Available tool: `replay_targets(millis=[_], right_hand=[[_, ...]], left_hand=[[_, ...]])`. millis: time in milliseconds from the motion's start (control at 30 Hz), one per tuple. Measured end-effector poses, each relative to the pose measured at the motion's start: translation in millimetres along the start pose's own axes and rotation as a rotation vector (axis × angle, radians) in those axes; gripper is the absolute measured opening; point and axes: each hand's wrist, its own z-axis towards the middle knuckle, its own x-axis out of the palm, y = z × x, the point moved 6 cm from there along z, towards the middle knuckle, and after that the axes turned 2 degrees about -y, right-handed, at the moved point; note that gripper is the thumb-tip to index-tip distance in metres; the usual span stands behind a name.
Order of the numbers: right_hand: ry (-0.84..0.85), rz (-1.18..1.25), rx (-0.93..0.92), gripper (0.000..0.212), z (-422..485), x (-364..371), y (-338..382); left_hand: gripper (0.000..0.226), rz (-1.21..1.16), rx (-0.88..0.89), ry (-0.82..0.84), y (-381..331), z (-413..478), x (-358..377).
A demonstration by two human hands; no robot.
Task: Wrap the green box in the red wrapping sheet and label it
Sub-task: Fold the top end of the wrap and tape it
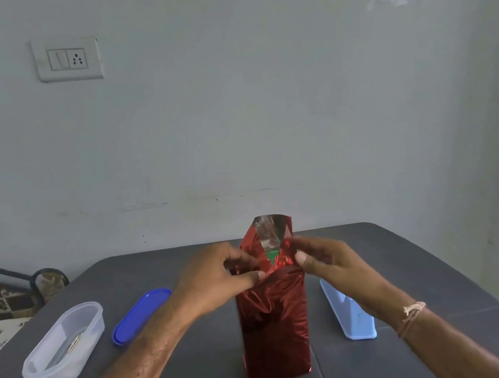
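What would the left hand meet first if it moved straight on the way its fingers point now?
The left hand pinches the red wrapping sheet at its folded top, so it would push that against the green box; beyond, probably the right hand.

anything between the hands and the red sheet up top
Nothing visible: the left hand and right hand both pinch the red wrapping sheet at its top folds, where a sliver of green box shows.
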Motion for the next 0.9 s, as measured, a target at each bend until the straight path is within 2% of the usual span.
replay_targets(millis=[67, 133, 200, 267, 433, 567, 700, 900], right_hand=[[0.07, 0.022, -0.027, 0.039, 0, 8, 4], [0.097, -0.004, -0.053, 0.037, 2, 13, 8], [0.106, -0.049, -0.066, 0.039, 5, 15, 10], [0.102, -0.105, -0.056, 0.044, 7, 16, 8], [0.144, -0.325, -0.103, 0.053, 12, 23, 1], [0.172, -0.443, -0.136, 0.069, 11, 28, 0], [0.191, -0.598, -0.16, 0.054, 8, 32, 0], [0.218, -0.645, -0.176, 0.057, 5, 35, 0]], left_hand=[[0.024, 0.032, 0.01, -0.005, -3, 1, 0], [0.037, 0.062, 0.013, 0.002, -4, 1, 0], [0.054, 0.095, 0.015, 0.008, -3, 0, 1], [0.058, 0.133, 0.014, 0.007, -4, -1, 2], [0.046, 0.225, 0.024, -0.019, -11, -3, 4], [0.048, 0.242, 0.018, -0.014, -12, -4, 4], [0.055, 0.172, -0.01, 0.015, -9, -5, 2], [0.027, 0.064, -0.041, 0.035, -5, -1, -6]])
